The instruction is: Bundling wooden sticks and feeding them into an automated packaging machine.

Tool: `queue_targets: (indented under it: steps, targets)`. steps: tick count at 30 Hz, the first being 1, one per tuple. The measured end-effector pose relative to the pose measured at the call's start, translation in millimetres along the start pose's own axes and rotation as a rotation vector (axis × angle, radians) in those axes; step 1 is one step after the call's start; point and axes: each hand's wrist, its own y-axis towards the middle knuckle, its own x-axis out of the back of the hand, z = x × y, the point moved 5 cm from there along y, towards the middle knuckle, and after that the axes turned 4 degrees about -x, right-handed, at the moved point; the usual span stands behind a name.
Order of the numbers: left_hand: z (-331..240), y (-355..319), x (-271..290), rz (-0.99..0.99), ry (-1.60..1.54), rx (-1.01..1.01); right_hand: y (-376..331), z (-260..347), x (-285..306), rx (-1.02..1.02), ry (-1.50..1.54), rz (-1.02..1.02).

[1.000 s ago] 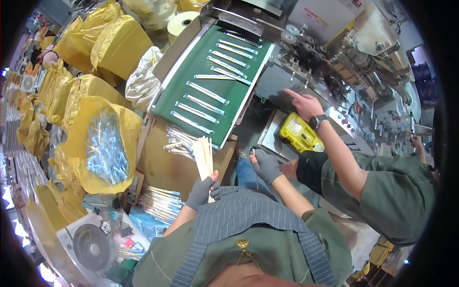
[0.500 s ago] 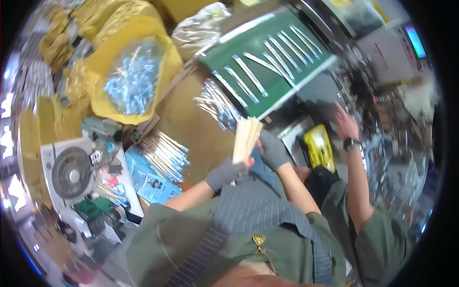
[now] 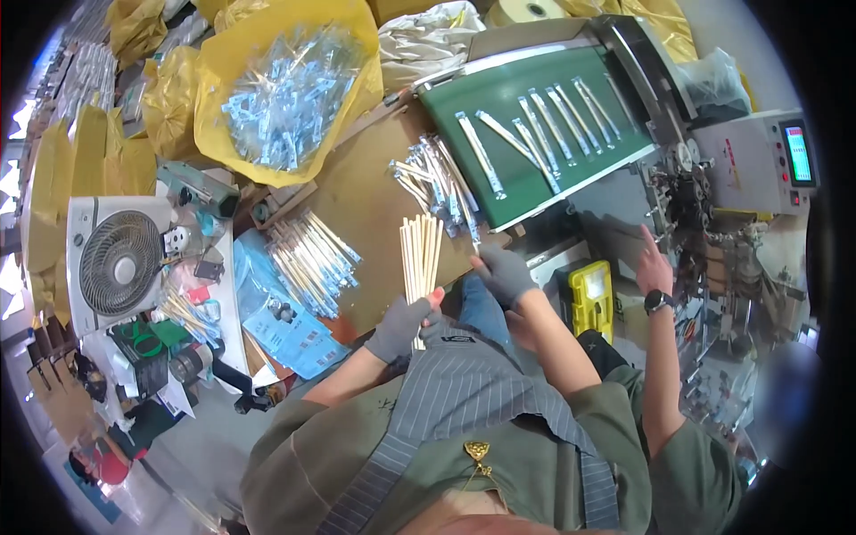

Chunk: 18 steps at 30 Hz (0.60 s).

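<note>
My left hand (image 3: 403,328), in a grey fingerless glove, is closed around a bundle of bare wooden chopsticks (image 3: 421,254) standing upright in front of my apron. To its right, my right hand (image 3: 506,275), gloved the same way, has its fingers curled, with thumb and forefinger at the lower end of a slim wrapped chopstick packet (image 3: 473,234). That packet lies at the edge of a loose pile of clear-and-blue packets (image 3: 434,183). Beyond, several more packets (image 3: 481,156) rest on a green conveyor belt (image 3: 499,203).
A co-worker's hand (image 3: 655,267) with a watch reaches in at right, near a machine (image 3: 753,160). Sorted packets (image 3: 312,263) lie on the brown table (image 3: 366,209), beside blue plastic bags (image 3: 299,334). A yellow sack (image 3: 209,134) of packets and a fan (image 3: 120,263) stand left.
My right hand has come away from the bare chopsticks to the packet pile. The bundle has shifted left with my left hand. The view has swung, and fewer packets show at the belt's near end.
</note>
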Motion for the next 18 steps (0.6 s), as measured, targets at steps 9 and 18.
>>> queue_targets:
  steps: [9,18]
  targets:
    - [-20,18,-29,0.235,0.179,0.076,-117,-52,37,-0.446,0.355,-0.287]
    - [-15,11,-29,0.212,0.160,0.228,-102,2,63,-0.248,0.158,-0.326]
